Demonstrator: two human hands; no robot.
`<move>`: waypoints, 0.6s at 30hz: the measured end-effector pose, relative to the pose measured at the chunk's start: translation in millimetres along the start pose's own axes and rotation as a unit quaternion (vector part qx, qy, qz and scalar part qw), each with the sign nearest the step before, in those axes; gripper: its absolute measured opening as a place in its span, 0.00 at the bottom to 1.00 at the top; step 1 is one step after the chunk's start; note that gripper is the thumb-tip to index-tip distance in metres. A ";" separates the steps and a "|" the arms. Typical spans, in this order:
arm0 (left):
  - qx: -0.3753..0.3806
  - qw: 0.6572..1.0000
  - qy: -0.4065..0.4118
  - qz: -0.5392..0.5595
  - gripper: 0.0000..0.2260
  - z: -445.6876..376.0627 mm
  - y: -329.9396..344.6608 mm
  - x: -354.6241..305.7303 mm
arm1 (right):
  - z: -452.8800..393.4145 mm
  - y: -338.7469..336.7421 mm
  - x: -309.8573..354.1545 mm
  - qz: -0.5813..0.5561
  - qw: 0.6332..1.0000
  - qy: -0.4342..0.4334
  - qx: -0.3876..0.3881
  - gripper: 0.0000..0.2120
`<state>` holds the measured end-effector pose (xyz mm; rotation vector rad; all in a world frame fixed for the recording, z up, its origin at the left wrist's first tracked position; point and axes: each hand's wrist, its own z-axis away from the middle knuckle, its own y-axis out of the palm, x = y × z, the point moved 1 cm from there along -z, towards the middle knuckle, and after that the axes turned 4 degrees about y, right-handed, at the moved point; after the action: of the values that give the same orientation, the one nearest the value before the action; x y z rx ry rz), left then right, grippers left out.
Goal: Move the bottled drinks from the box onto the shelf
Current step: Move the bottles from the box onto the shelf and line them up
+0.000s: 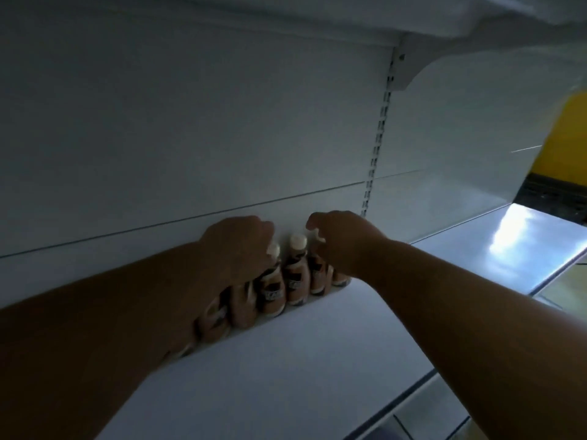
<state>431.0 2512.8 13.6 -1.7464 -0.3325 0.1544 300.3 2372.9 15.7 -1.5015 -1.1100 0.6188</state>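
Several bottled drinks, tan with dark labels and white caps, stand in a row (297, 281) against the back panel of a white shelf (286, 360). My left hand (238, 246) reaches in from the left, its fingers curled down over the cap of a bottle (271, 290) in the row. My right hand (340, 239) comes in from the right, fingers and thumb curled around the top of another bottle (317, 274). My left forearm hides the bottles further left. The box is out of view.
A white back panel (190, 122) with a slotted upright (376, 147) rises behind the row. Another shelf (286, 20) hangs overhead on a bracket (413, 65). The shelf runs on to the right (492, 249); a yellow surface (568, 138) shows beyond.
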 end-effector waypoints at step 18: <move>0.013 0.992 -0.085 -0.096 0.13 169.5 6.3 134.8 | 35.8 85.9 210.5 -0.030 0.996 -0.084 -0.024 0.13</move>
<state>511.6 2711.7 -16.2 -1.6691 -0.6177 0.1686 384.8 2580.7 -35.3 -1.4712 -1.3027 0.6907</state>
